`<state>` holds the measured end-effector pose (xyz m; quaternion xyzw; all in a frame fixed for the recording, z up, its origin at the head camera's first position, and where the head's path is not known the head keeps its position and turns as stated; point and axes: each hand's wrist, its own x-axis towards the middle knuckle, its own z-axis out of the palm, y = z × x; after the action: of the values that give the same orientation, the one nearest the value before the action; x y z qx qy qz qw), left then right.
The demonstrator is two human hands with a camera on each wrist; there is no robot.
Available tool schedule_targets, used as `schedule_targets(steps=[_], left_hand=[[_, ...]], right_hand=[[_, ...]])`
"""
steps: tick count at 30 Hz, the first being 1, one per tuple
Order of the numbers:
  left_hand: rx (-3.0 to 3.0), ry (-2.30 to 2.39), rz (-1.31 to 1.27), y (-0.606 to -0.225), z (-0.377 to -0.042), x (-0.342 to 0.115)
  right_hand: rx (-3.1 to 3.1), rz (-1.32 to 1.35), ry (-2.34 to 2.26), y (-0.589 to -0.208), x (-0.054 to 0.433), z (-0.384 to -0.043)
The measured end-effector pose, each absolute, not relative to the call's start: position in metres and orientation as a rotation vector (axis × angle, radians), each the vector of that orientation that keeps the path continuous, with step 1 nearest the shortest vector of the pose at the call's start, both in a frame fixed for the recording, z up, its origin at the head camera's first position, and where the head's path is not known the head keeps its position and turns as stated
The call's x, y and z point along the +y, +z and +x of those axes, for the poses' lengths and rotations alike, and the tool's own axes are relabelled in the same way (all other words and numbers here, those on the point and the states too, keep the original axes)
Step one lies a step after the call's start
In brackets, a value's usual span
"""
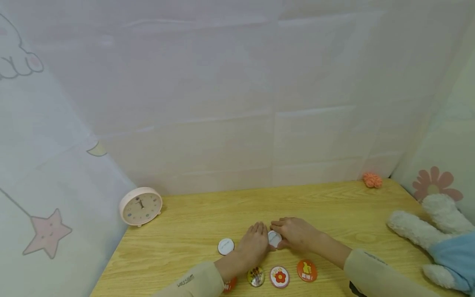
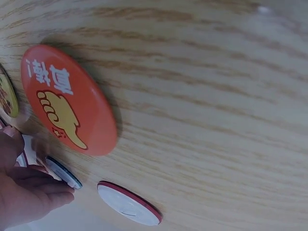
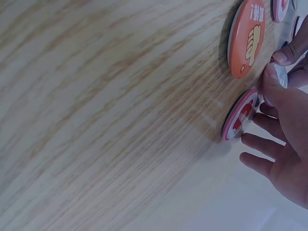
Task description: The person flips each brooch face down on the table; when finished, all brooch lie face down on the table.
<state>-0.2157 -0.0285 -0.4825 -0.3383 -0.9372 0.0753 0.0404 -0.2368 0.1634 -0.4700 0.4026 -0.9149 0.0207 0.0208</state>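
Between my two hands is a button badge (image 1: 274, 239), its white pin-side facing up. My right hand (image 1: 293, 233) pinches it, with the thumb (image 3: 272, 79) on the white back. From the other side my left hand (image 1: 254, 243) holds its edge, thumb at the rim and the other fingers stretched out. Another white-backed badge (image 1: 226, 246) lies left of my left hand. On the near side are a yellow picture badge (image 1: 256, 276), a red-flower badge (image 1: 279, 276) and an orange thumbs-up badge (image 1: 306, 270). A second orange badge (image 2: 70, 101) is partly hidden by my left sleeve in the head view.
A pink round clock (image 1: 142, 206) stands at the table's left edge. At the far right corner sits a coral-coloured knitted piece (image 1: 372, 180). A plush toy in blue (image 1: 450, 247) lies along the right side. A pale cloth wall (image 1: 222, 123) rises behind the wooden table (image 1: 193, 214).
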Motion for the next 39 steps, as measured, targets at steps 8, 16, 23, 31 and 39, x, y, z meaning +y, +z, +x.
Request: schedule_targets(steps=[8,16,23,31,39], left_hand=[[-2.892,0.287,-1.047,-0.4813,-0.2151,-0.0278],[-2.954,0.330,-1.029,-0.4823,-0.2140,-0.0258],[-2.984,0.319,-1.025,-0.4816,-0.2118,-0.0232],[-2.991,0.305,-1.033,-0.4829,-0.2111,-0.0229],[-2.999,0.299,-1.087,-0.4798,-0.2134,-0.0240]], right_hand=[[-2.860,1.275,0.037,-0.4706,0.1653,-0.2385],[-2.861,1.303,0.055,-0.4718,0.1670,-0.2375],[-2.880,1.287,0.037,-0.4722,0.1673,-0.2344],[-2.899,1.267,0.058,-0.4752,0.1657,-0.2332],[-2.911,1.261,0.146,-0.4728,0.1674,-0.2305]])
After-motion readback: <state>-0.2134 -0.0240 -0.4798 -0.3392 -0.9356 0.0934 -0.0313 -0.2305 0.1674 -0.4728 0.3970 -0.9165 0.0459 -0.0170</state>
